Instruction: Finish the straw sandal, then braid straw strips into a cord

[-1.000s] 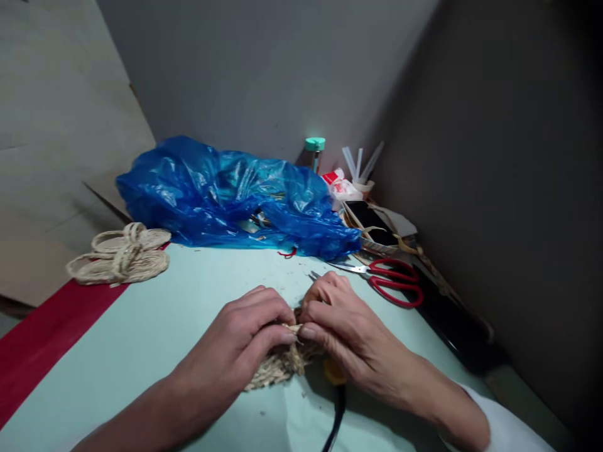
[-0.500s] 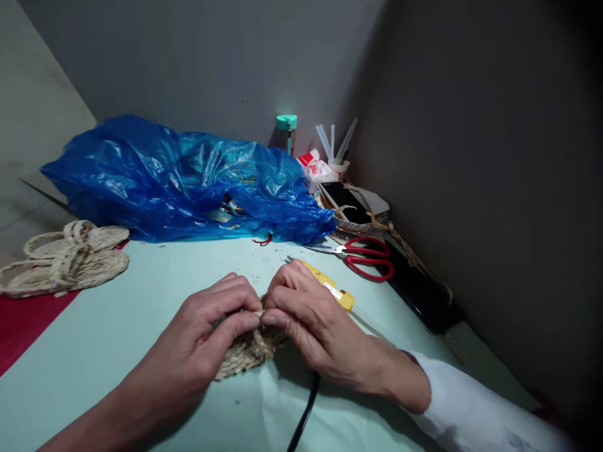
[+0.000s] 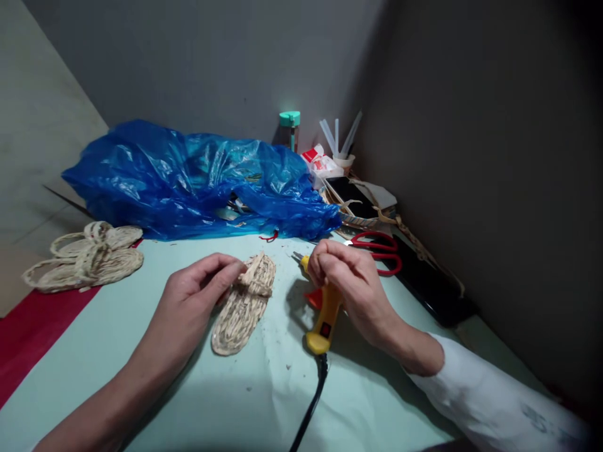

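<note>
Left fingers (image 3: 230,275) pinched together at upper left edge of woven sandal (image 3: 240,314), just left of frame centre. Sandal pale straw-coloured, braided in lengthwise rows, strap (image 3: 254,288) crossing near upper end. Right fingers (image 3: 332,267) curled closed, overlapping yellow glue gun (image 3: 331,307); cannot tell whether anything held. Similar sandals (image 3: 113,262) far left; blue bag (image 3: 188,182) behind.

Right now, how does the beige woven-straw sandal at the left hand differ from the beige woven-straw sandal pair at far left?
The left hand pinches the single sandal; the sandal pair lies untouched. The single sandal points mostly away from the viewer; the sandal pair lies crosswise. Both are beige woven straw.
</note>
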